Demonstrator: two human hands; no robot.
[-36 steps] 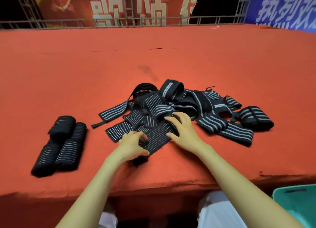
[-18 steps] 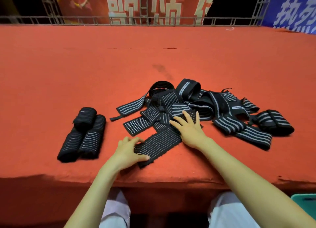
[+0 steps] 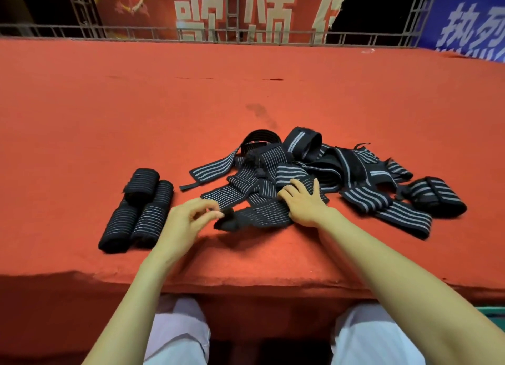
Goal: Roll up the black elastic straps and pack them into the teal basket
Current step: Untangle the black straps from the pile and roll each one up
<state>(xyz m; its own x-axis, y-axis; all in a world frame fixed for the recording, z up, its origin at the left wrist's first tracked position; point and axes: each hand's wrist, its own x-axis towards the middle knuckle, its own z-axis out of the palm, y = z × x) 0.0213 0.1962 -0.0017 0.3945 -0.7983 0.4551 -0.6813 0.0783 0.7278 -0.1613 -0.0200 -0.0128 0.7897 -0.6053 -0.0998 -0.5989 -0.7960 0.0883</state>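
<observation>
A loose pile of black elastic straps (image 3: 328,167) with grey stripes lies on the red carpeted platform (image 3: 246,91). One black strap (image 3: 262,214) stretches from the pile toward me. My left hand (image 3: 185,222) pinches that strap's near end, which is curled up off the carpet. My right hand (image 3: 306,203) lies flat on the same strap, fingers spread, pressing it down. Several rolled straps (image 3: 136,211) lie side by side to the left. Only a sliver of the teal basket (image 3: 497,314) shows, low at the right edge below the platform.
The platform's front edge (image 3: 246,285) runs just under my forearms, with my knees in light trousers below it. A metal railing (image 3: 246,33) and banners stand at the far back. Bare carpet stretches beyond the pile and left of the rolls.
My left hand went from lying flat on the strap's near end to pinching it and curling it up. My right hand stays pressed on the strap. The view shifted slightly.
</observation>
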